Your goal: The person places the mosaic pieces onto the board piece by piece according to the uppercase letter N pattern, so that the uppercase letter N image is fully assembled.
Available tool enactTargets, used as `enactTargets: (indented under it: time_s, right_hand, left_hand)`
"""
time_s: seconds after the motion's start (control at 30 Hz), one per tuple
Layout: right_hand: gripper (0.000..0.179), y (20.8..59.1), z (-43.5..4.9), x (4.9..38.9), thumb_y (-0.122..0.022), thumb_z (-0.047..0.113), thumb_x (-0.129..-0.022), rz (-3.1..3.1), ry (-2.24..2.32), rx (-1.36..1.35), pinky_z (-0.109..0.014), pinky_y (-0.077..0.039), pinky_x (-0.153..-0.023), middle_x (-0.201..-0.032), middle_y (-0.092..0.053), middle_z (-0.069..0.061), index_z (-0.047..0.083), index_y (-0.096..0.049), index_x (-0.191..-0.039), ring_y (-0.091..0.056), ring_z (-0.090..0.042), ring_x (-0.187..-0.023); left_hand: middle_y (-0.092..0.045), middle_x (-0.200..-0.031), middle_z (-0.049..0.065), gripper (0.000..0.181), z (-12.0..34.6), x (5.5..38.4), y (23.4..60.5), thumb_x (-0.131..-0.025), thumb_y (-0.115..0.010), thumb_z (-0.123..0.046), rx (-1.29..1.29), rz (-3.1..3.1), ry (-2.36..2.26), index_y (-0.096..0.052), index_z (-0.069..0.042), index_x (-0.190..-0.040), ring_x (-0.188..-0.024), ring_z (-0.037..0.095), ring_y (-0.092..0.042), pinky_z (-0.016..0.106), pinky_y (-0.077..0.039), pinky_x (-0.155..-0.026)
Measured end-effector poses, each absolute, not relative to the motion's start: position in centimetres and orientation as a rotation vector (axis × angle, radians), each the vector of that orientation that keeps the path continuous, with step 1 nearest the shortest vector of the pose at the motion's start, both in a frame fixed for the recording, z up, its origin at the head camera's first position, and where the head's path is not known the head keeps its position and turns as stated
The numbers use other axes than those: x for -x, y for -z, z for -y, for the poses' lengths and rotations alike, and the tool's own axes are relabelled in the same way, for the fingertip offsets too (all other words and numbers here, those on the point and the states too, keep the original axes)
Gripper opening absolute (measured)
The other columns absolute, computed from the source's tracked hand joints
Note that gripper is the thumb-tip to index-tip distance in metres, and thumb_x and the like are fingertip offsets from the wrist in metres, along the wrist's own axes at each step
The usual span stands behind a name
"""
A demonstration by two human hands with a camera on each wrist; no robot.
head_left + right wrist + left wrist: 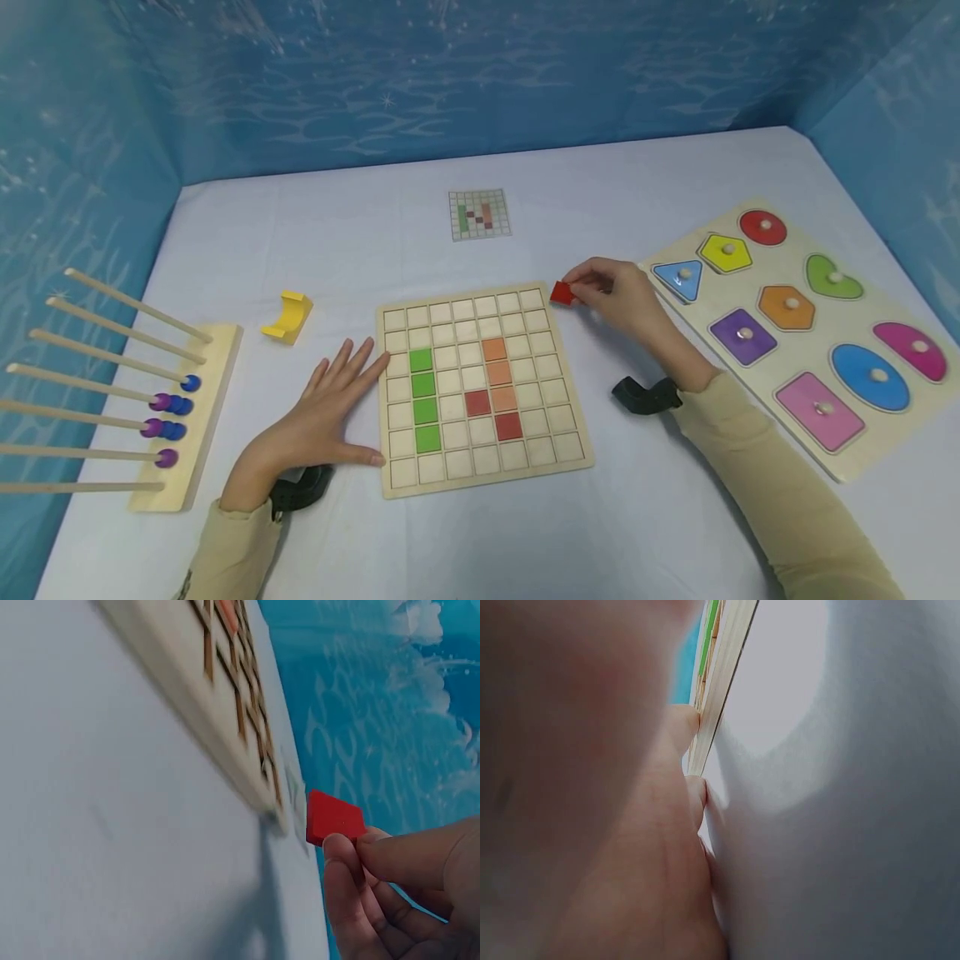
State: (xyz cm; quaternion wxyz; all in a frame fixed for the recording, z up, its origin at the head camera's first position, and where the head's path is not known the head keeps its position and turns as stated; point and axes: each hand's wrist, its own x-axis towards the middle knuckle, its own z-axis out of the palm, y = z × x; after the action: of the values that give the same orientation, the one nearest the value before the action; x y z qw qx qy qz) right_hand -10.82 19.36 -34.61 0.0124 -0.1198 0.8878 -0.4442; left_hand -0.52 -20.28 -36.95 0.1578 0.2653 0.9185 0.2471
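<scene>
Between thumb and fingertips my right hand [618, 296] pinches a red square tile [562, 293], just off the grid board's upper right corner. The right wrist view shows the same red tile [334, 817] held up by one edge. My left hand [322, 417] rests with spread fingers along the left edge of the wooden grid board [487, 480], thumb and index fingertip at its side. In the board's cells lie a column of several green tiles [425, 409], a column of orange tiles [499, 372] and two red tiles [477, 403].
A small pattern card [480, 215] lies behind the board. At left are a yellow curved block [288, 317] and a wooden peg rack [197, 417] with purple and blue beads. A knobbed shape puzzle [720, 312] lies at right, close by the right forearm.
</scene>
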Motion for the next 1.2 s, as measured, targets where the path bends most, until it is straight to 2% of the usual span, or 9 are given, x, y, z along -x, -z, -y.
enactTargets:
  time_s: [0.23,0.4,0.6,0.97,1.2]
  right_hand:
    - [0.010,33.3,-15.7,9.5,-0.060,-0.003,-0.088,-2.570,1.480,0.434,-0.023,-0.049,-0.060,-0.082,-0.068,-0.012,-0.002,-0.067,-0.095,-0.065,-0.025,-0.072]
    - [0.011,33.3,-12.2,8.4,-0.062,-0.002,-0.087,-2.428,1.471,0.601,-0.030,-0.050,-0.063,-0.080,-0.066,-0.005,0.005,-0.069,-0.092,-0.064,-0.021,-0.070]
    - [0.010,34.2,-9.1,7.8,-0.062,0.000,-0.088,-2.330,1.411,0.712,-0.028,-0.050,-0.061,-0.079,-0.066,-0.003,0.007,-0.068,-0.091,-0.064,-0.016,-0.066]
    - [0.011,34.8,-7.6,7.3,-0.063,-0.003,-0.086,-2.329,1.265,0.865,-0.024,-0.049,-0.064,-0.073,-0.064,0.002,0.007,-0.068,-0.086,-0.058,-0.009,-0.066]
    - [0.013,34.6,-7.6,6.9,-0.063,-0.003,-0.086,-2.322,1.198,0.899,-0.023,-0.048,-0.063,-0.072,-0.064,0.004,0.008,-0.069,-0.082,-0.056,-0.007,-0.064]
  left_hand:
    - [0.002,-0.155,0.011,0.122,20.2,0.5,36.9,-0.060,-0.076,-0.064,-0.749,-2.631,-0.699,-0.012,-0.016,-0.152,-0.138,0.030,0.013,0.053,0.006,-0.106]
    - [0.002,-0.155,0.011,0.122,20.2,0.5,37.0,-0.060,-0.076,-0.064,-0.753,-2.633,-0.709,-0.012,-0.016,-0.152,-0.138,0.030,0.013,0.052,0.007,-0.106]
    - [0.001,-0.156,0.011,0.121,20.2,0.5,37.2,-0.059,-0.078,-0.061,-0.754,-2.637,-0.722,-0.013,-0.016,-0.152,-0.138,0.030,0.013,0.052,0.006,-0.106]
    - [0.002,-0.156,0.010,0.121,20.2,0.6,37.1,-0.060,-0.074,-0.066,-0.734,-2.627,-0.704,-0.013,-0.017,-0.152,-0.138,0.030,0.013,0.053,0.006,-0.106]
    - [0.001,-0.156,0.010,0.122,20.2,0.6,37.1,-0.059,-0.077,-0.063,-0.747,-2.640,-0.708,-0.013,-0.017,-0.152,-0.138,0.030,0.013,0.053,0.005,-0.106]
